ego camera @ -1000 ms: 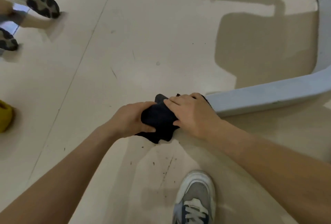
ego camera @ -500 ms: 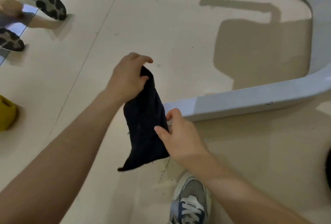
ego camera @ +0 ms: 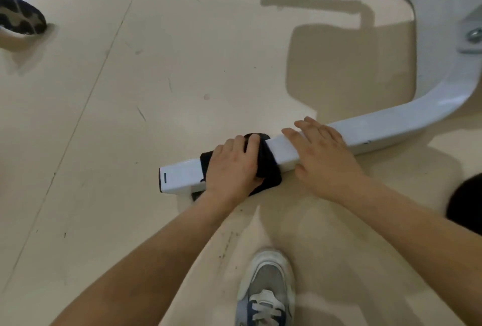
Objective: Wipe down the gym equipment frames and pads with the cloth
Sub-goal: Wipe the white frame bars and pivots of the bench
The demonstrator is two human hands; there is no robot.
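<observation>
A white metal frame bar (ego camera: pixel 391 125) of the gym machine lies low over the beige floor, running from its capped end at centre left toward a curve at the right. A black cloth (ego camera: pixel 270 171) is draped over the bar near that end. My left hand (ego camera: pixel 229 166) lies on top of the cloth, its fingers curled over it and the far edge of the bar. My right hand (ego camera: pixel 323 153) rests flat on the bare bar just right of the cloth, fingers straight.
My grey and white shoe (ego camera: pixel 266 289) stands just below the bar. Another person's patterned shoe (ego camera: pixel 20 18) is at the far left. A bolted bracket (ego camera: pixel 473 35) sits on the frame's upright at the top right. A dark object (ego camera: pixel 467 205) shows at the right edge.
The cloth hung in the air from my left hand; now it lies over the bar under that hand. My right hand let go of it and moved onto the bar.
</observation>
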